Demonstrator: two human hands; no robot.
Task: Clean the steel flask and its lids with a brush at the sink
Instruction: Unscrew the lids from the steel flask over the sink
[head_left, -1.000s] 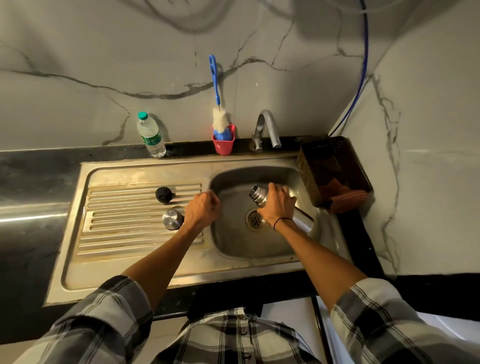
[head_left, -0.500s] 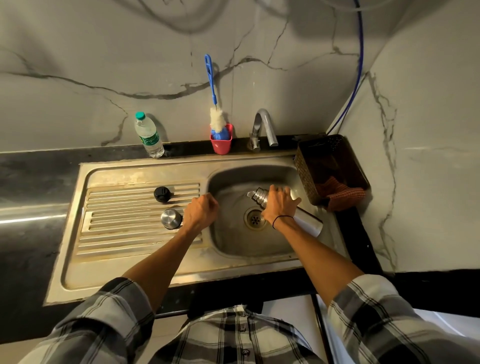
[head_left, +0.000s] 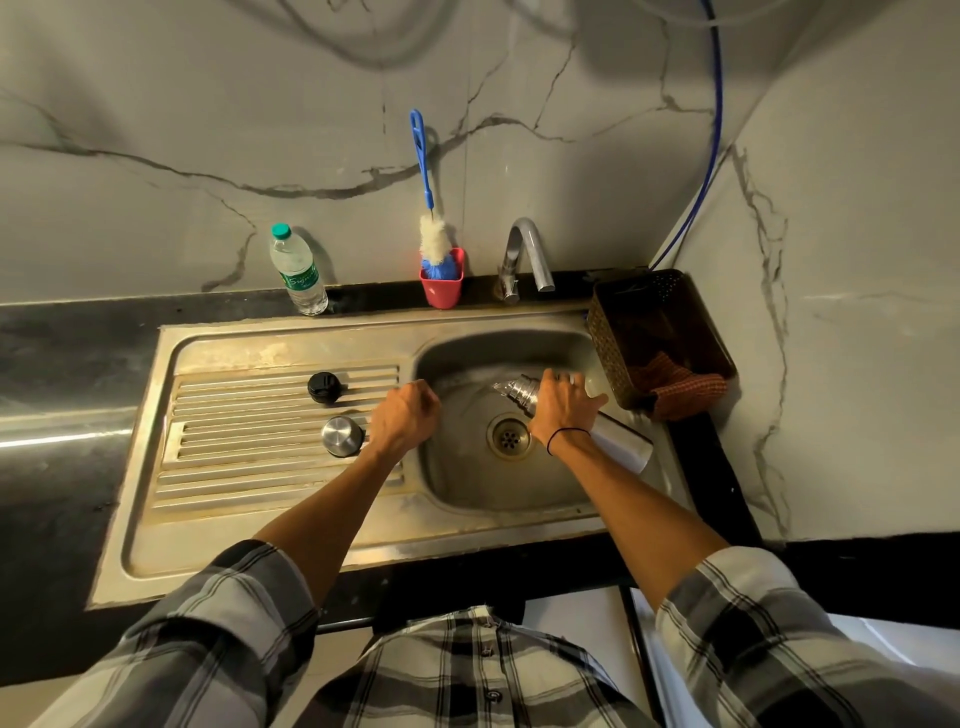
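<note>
— Steel is what your right hand (head_left: 563, 410) has hold of, yes?

— Yes. Your fingers curl over the steel flask (head_left: 621, 441), which lies tilted across the basin of the sink (head_left: 291, 358). Its open, threaded neck points left and away from you; its base sits toward the right rim. Your hand covers the upper body, just behind the neck.

— And your left hand (head_left: 408, 418)?

— It rests at the basin's left edge with the fingers curled under — knuckles up. You can't tell from this angle whether anything is inside that fist.

— Where are the lids?

— Both sit on the ribbed draining board, left of your left hand. The steel lid (head_left: 341, 435) is just beside your wrist; the black lid (head_left: 324, 387) stands a little farther back, apart from it.

— And the brush?

— The brush (head_left: 432, 236) stands upright in a red cup (head_left: 441, 285) at the back edge, blue handle up against the marble wall, just left of the tap (head_left: 524, 257). Neither of your hands is near it.

— What else is around you?

— A plastic water bottle (head_left: 297, 270) stands at the back left on the dark counter. A dark basket (head_left: 613, 343) sits at the sink's right — an orange cloth (head_left: 685, 387) hangs over its near corner.
</note>
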